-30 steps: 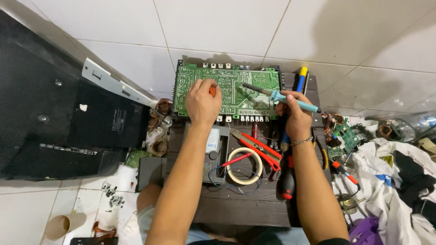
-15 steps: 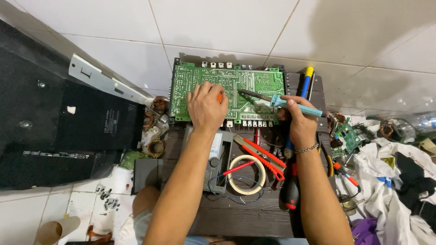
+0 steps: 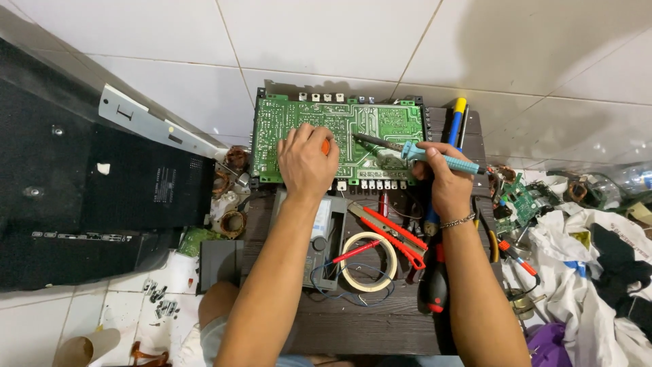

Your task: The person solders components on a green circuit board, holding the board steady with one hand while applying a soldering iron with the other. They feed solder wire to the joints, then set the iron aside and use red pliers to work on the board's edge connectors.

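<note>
White floor tiles surround a small dark table (image 3: 353, 326), and one green circuit board (image 3: 339, 136) lies at its far edge. On the board, the left hand (image 3: 307, 160) presses down, fingers curled round something orange (image 3: 326, 146) I can't make out. The right hand (image 3: 445, 180), at the board's right end, grips one teal soldering iron (image 3: 435, 158), tip over the board. Nearer than the board lie one tape roll (image 3: 369, 261), red pliers (image 3: 397, 238) and one black-handled screwdriver (image 3: 435, 285).
</note>
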